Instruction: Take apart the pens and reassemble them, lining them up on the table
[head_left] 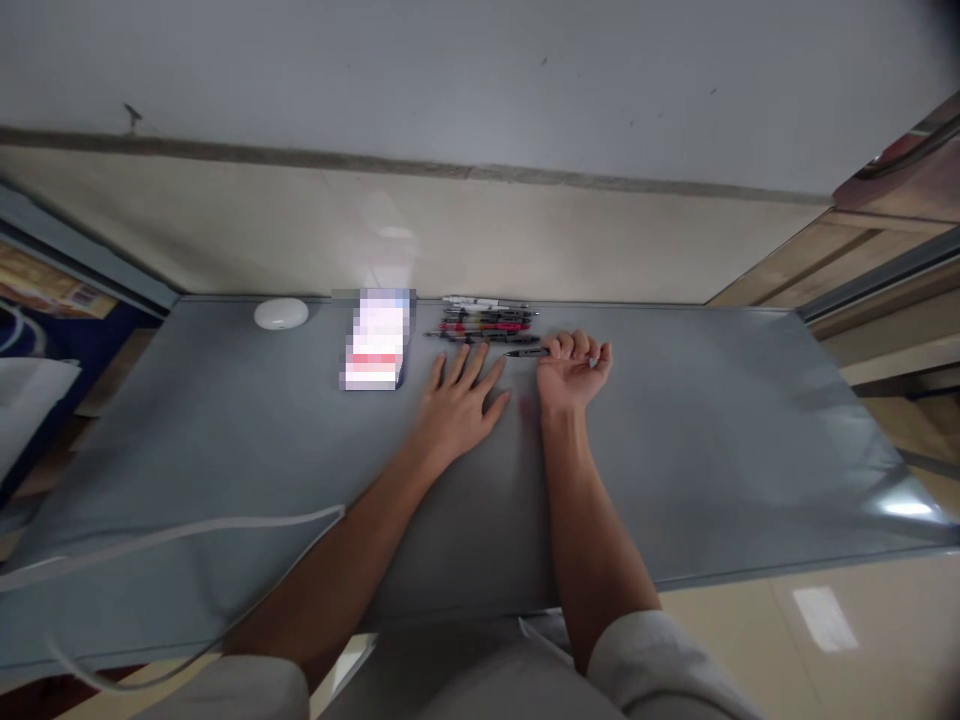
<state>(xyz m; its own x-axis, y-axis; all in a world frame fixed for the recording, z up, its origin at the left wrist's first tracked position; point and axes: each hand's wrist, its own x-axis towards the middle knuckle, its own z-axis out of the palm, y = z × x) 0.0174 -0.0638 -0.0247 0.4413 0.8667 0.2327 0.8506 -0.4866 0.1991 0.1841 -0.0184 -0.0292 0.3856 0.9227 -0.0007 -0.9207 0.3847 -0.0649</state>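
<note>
My left hand [459, 402] lies palm down on the grey tabletop [300, 450], fingers spread, holding nothing. Its fingertips are just below a row of several pens [491, 325], mostly dark with one red one. A white pen [484, 302] lies at the back of the row, along the wall. My right hand [574, 372] rests palm up with its fingers loosely curled and slightly apart. One black pen [523, 353] lies in front of the row, and its right end meets the little-finger side of that hand. No pen shows inside the palm.
Left of the pens lies a phone [375, 340] with a blurred lit screen. Farther left sits a white rounded case [281, 314]. A white cable [225, 523] loops over the table's left part, by my left forearm. A wall [480, 230] borders the back edge.
</note>
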